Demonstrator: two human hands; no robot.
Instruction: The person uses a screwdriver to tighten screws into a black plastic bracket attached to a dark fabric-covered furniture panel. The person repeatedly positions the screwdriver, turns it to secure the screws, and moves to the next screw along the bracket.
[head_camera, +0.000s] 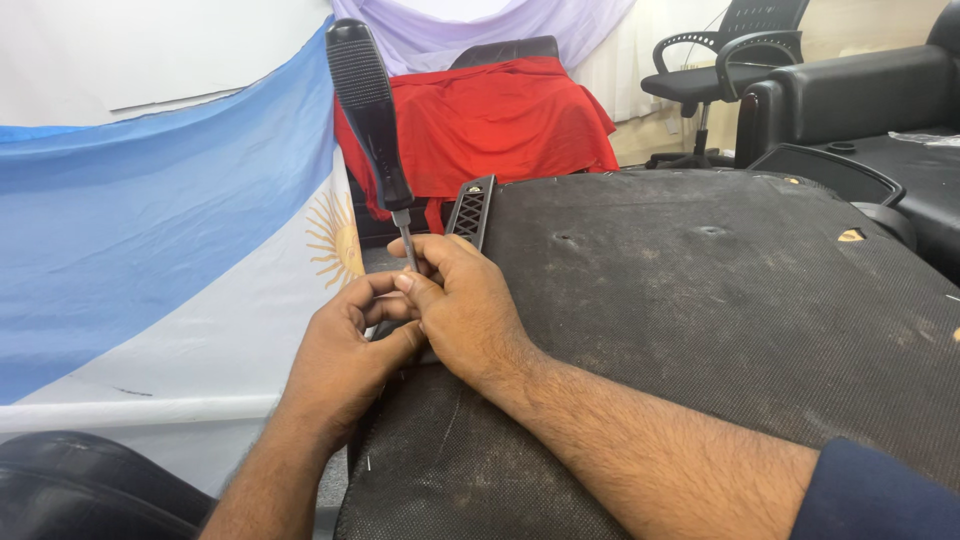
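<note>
Both hands close together at the left edge of a dark fabric-covered panel (700, 300). The right hand (465, 310) curls its fingers (440, 262) around the thin metal shaft of a screwdriver (372, 120), pinching it low down near the tip. The left hand (345, 350) wraps in beside it, fingers bent and pressed against the right hand, closed on the same spot; whether it grips the shaft itself or a small part under it cannot be told, since the fingers hide the point of contact. The screwdriver stands nearly upright, leaning slightly left, its black ribbed handle free in the air above the hands with open room all around it.

The hands sit right on the panel's left rim, just below a narrow black grille piece (472, 208) that lies along the same edge. To the left of the rim the surface drops away to a blue and white cloth with a yellow sun (150, 220). To the right the panel stretches wide and bare, with a few dimples and small torn spots. Behind it stand a chair draped in red cloth (490, 120), a black office chair (735, 60) and a black sofa (860, 95), all well apart from the hands.
</note>
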